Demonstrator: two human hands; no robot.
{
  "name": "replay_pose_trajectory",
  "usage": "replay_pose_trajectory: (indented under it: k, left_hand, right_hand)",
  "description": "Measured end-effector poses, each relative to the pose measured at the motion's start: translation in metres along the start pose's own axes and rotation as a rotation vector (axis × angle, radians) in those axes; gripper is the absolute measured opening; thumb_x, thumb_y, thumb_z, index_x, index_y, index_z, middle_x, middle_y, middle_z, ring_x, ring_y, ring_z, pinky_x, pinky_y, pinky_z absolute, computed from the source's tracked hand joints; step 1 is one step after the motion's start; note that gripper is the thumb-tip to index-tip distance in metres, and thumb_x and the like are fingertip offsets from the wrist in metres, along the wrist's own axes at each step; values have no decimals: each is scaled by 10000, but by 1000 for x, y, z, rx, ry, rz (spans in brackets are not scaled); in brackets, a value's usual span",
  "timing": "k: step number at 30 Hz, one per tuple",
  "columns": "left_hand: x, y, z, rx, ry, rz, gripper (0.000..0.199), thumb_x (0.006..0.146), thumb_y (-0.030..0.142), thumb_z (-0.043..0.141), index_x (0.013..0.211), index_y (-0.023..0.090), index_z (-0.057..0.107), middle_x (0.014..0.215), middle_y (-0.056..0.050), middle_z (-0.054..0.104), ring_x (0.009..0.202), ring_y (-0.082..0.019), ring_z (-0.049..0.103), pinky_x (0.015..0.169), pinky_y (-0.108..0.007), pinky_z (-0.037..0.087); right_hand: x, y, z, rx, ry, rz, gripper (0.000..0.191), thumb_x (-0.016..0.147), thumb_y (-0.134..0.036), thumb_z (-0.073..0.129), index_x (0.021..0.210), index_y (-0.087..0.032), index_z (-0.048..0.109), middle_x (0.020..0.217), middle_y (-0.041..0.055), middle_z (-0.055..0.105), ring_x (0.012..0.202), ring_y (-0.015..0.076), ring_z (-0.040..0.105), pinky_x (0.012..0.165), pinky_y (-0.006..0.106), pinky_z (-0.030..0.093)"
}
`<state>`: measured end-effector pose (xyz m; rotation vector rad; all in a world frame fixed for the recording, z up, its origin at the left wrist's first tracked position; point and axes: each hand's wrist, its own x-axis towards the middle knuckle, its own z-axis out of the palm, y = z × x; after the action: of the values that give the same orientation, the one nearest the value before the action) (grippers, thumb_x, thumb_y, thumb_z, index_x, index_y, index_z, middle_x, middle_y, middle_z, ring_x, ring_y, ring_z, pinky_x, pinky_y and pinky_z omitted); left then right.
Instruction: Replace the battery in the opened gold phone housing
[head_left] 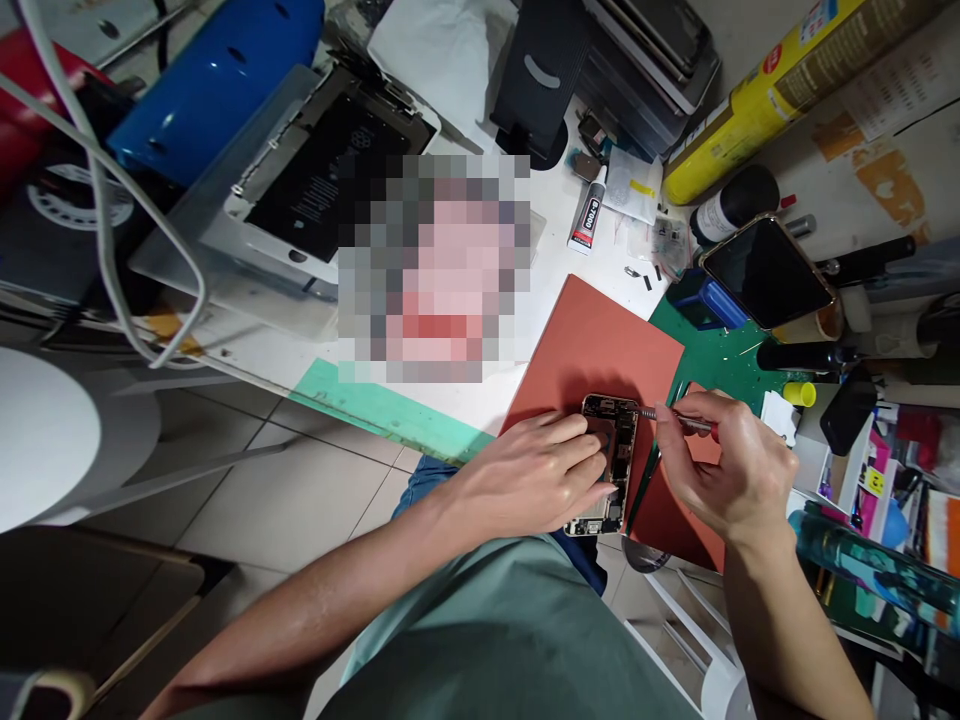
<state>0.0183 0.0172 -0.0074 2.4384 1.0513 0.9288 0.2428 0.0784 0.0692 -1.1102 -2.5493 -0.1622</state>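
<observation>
An opened phone with bare inner parts (619,450) lies at the front edge of a reddish-brown mat (592,340). My left hand (540,470) rests across its left side, fingers bent over the phone and gripping it. From the right, my right hand (724,455) pinches a thin screwdriver (694,424) between thumb and fingers. The screwdriver's tip points left at the phone's upper right edge; whether it touches cannot be made out. Dark tweezers (645,485) lie on the mat between the phone and my right hand.
A larger opened device (322,180) sits at the back left, beside a blurred patch. Behind the mat is a glue tube (587,212). A dark-screened phone (770,270), a yellow can (739,120) and a yellow cap (799,394) stand to the right. A white cable hangs at the left.
</observation>
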Motion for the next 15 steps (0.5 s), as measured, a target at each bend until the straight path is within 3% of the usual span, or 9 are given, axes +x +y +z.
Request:
replay_pose_trajectory:
  k: [6,15]
  left_hand:
    - [0,0,0,2,5,0,295,1107,346,561,955,152,724,906,-59,733,918,-231,638,795,-379,522]
    - [0,0,1,0,15,2,308,1104,347,568,925,147,719,866,-44,712,903,-227,637,776,-377,519]
  right_hand:
    - [4,-3,4,-40,65,-16,198,949,-148,783,1040,-241,634,707,-59,707,514,104,617,548,262,476]
    - [4,-4,4,-83,58,-28,170,951,-163,772,1010,-243,634,756,-38,724,566,128,664,554,273,500]
